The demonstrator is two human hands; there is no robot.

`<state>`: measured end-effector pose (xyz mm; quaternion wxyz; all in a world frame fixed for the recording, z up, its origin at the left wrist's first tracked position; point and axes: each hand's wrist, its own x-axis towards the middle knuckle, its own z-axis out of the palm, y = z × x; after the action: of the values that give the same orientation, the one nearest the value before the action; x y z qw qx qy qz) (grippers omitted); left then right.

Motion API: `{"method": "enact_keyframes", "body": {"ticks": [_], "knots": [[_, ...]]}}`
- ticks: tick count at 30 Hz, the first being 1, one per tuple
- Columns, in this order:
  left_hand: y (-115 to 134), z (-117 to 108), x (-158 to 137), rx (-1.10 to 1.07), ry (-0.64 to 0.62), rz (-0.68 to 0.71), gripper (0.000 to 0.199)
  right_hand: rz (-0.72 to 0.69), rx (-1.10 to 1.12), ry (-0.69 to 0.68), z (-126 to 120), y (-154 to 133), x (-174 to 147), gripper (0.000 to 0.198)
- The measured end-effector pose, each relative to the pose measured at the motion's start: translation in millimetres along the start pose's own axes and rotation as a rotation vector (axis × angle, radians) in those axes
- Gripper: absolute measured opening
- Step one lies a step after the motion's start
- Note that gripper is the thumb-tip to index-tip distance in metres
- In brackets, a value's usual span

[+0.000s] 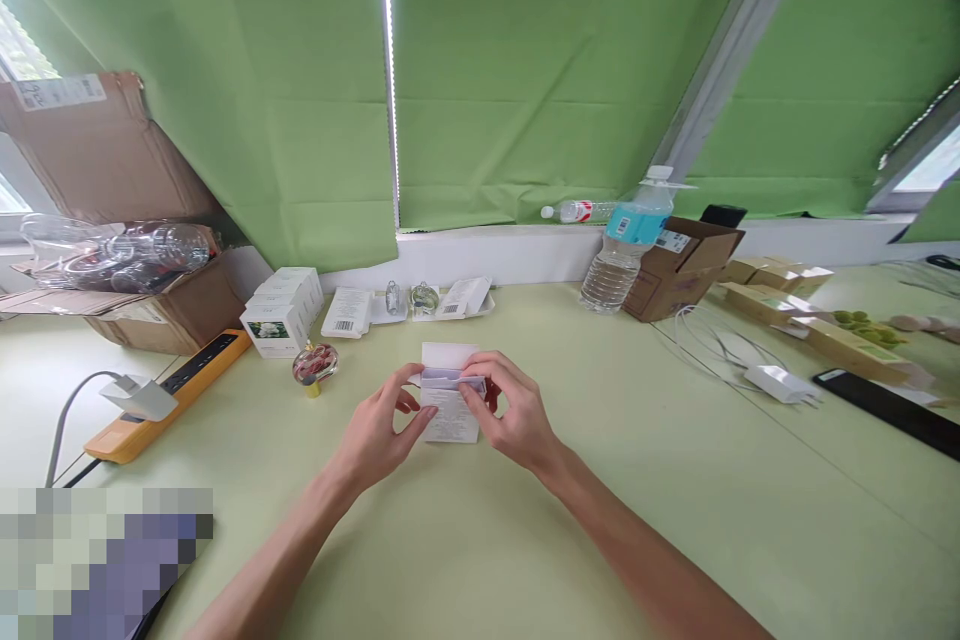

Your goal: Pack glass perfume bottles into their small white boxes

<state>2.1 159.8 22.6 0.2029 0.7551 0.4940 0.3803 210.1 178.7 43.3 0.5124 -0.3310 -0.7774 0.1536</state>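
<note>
A small white carton [451, 418] with fine print stands at the middle of the table, its top open and a flap raised at the back. My left hand [382, 430] grips the carton's left side between thumb and fingers. On the right, my right hand [517, 410] pinches the carton's top edge and side flap, thumb in front. What lies inside the carton is hidden. Left of my hands, a round glass bottle with dark red contents [316, 366] and a gold cap lies on the table. Several white boxes [281, 312] stand in a row behind it.
Along the wall lie flattened white cartons [347, 312] and small glass bottles [424, 298]. A large water bottle [619, 250] leans by a cardboard box [679, 270]. An orange power strip [176, 395] is at left; a white charger [781, 383] and black phone [889, 408] are at right.
</note>
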Motion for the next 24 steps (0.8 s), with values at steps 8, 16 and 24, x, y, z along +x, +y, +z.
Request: {"method": "enact_keyframes", "body": {"ticks": [8,16,24], "knots": [[2.1,-0.6,0.1,0.001,0.009,0.016,0.044,0.0,-0.02,-0.011,0.2,-0.9,0.5,0.008],[-4.9,2.1,-0.6,0.049,0.031,0.053,0.058,-0.017,-0.048,-0.014,0.2,1.6,-1.3,0.008],[-0.9,0.1,0.1,0.041,0.027,0.014,0.045,-0.133,-0.132,-0.047,-1.3,4.5,-3.4,0.016]]}}
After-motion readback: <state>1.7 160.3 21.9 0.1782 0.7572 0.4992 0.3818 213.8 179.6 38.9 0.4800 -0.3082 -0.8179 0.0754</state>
